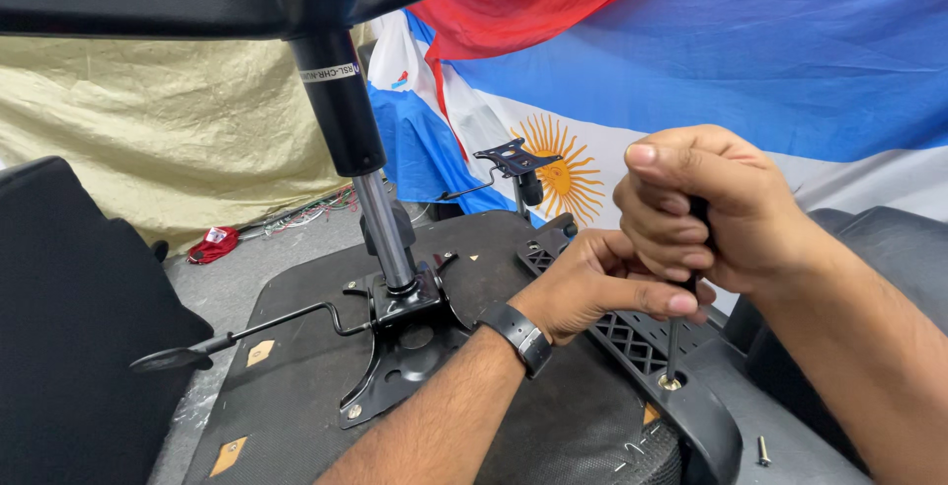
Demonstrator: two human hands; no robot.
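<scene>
Two hands work at the right of an upturned chair seat. The right hand is clenched around the dark handle of a screwdriver, whose thin shaft runs straight down to a screw seated in the black plastic armrest bracket — the tip sits right in the screw head. The left hand, with a black watch on its wrist, lies curled on the bracket just left of the shaft, fingertips touching it and steadying it; it grips nothing else that shows.

Left of the hands, a black metal plate is fixed to the underside of the seat, and a gas cylinder rises from it, tilted up toward the far left. A lever with a flat paddle end reaches out from the plate to the left. One loose screw lies near the right edge, on a grey surface beside the bracket. Far behind hangs a blue-and-white flag with a sun, and a second plate stands in front of it.
</scene>
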